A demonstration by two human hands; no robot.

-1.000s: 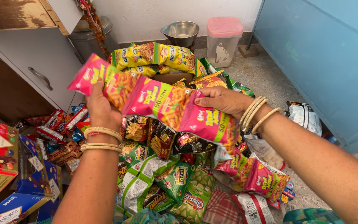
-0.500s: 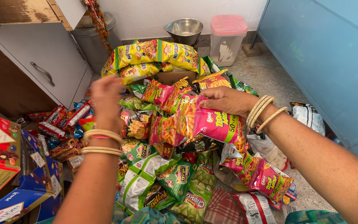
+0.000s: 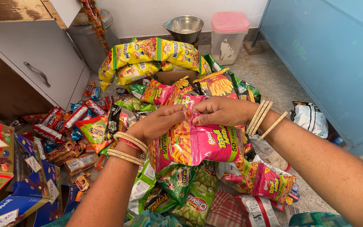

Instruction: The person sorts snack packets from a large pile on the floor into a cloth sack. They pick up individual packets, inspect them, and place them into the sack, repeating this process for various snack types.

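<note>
Head view looks down on a speckled grey stone floor (image 3: 274, 80) heaped with snack packets. Both hands meet over the middle of the heap: the left hand (image 3: 160, 122) and the right hand (image 3: 223, 110) are each closed in a pinch on the top edge of a glossy pink snack packet strip (image 3: 198, 143), fingertips almost touching, so the strip hangs down in front of the wrists. Pale bangles sit on both wrists. Behind the hands lies a string of yellow crinkled noodle packets (image 3: 152, 52) draped over a brown cardboard box (image 3: 171, 77). Small red and brown chocolate bars (image 3: 59, 126) are scattered to the left, beside blue and red flat cartons (image 3: 5, 168). Green chip bags (image 3: 185, 189) lie below the strip. At the far wall stand a steel bowl (image 3: 184, 27) and a clear plastic tub with a pink lid (image 3: 228, 35). A white cabinet door with a metal handle (image 3: 34, 63) closes the left side; a blue panel (image 3: 328, 59) fills the right.
</note>
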